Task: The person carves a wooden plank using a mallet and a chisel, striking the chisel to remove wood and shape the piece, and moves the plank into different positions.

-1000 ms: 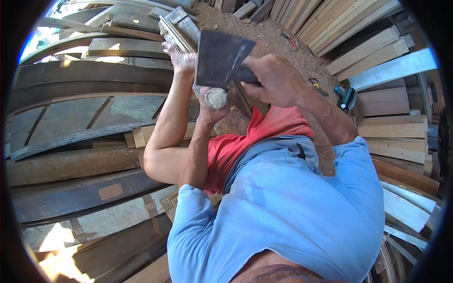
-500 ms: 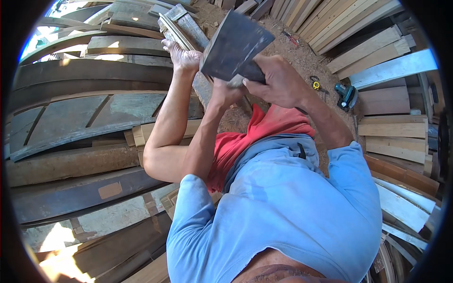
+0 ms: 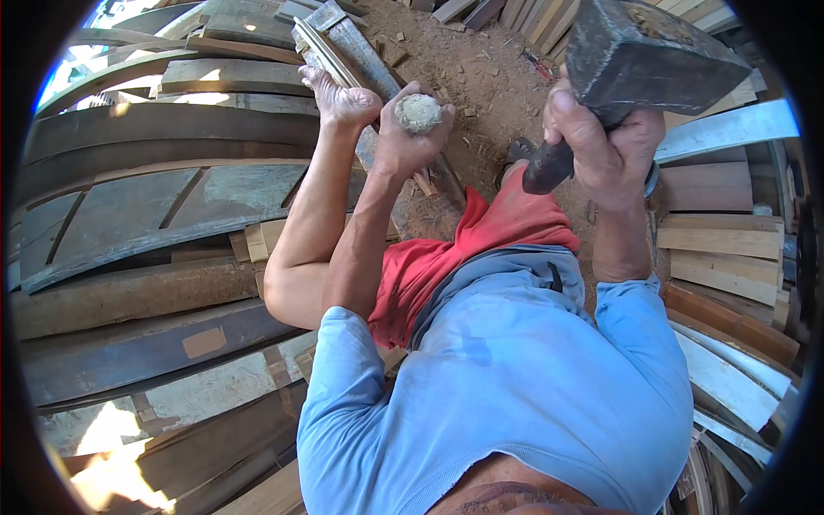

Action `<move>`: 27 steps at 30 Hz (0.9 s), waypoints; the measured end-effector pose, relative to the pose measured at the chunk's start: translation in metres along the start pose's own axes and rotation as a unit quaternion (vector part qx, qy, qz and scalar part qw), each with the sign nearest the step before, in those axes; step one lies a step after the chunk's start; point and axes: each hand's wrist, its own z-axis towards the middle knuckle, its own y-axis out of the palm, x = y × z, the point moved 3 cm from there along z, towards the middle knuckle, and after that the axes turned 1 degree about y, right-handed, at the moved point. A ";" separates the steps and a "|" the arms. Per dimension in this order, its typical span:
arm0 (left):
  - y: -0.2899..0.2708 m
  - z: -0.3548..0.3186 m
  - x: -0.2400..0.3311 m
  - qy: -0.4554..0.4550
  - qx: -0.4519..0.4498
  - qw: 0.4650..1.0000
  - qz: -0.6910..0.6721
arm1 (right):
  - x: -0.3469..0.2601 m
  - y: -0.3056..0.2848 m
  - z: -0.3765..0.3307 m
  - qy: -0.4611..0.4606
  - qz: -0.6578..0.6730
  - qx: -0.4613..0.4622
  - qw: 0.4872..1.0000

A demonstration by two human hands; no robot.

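While left hand (image 3: 402,144) grips rod (image 3: 419,114), pale end up, beside bare foot (image 3: 350,105), right hand (image 3: 620,154) clasps hammer (image 3: 657,73) aloft, well apart. Likely striking step; next move seems to call for square hit on rod.

Right of the pale-ended round handle (image 3: 418,114), open air above the chip-strewn floor (image 3: 489,90) leaves a hand passage as far as the block-headed mallet (image 3: 657,73), an obstacle. Left of the handle, bare foot (image 3: 345,100) and shin obstruct. Below it, the left hand (image 3: 407,146) probably hides whatever clearance exists.
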 end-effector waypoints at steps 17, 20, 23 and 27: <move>0.013 -0.007 0.009 0.175 -0.018 0.978 0.108 | 0.054 0.016 0.000 -0.031 -0.447 -0.230 0.864; 0.008 -0.014 0.002 0.063 -0.023 0.995 0.071 | 0.040 0.013 0.003 0.025 -0.401 -0.202 0.893; -0.005 -0.026 -0.002 0.030 -0.025 0.998 0.052 | 0.010 0.030 0.015 0.025 -0.307 -0.145 0.940; -0.025 -0.042 -0.011 0.107 -0.009 0.986 0.125 | 0.032 0.051 0.010 -0.130 -0.400 -0.212 0.882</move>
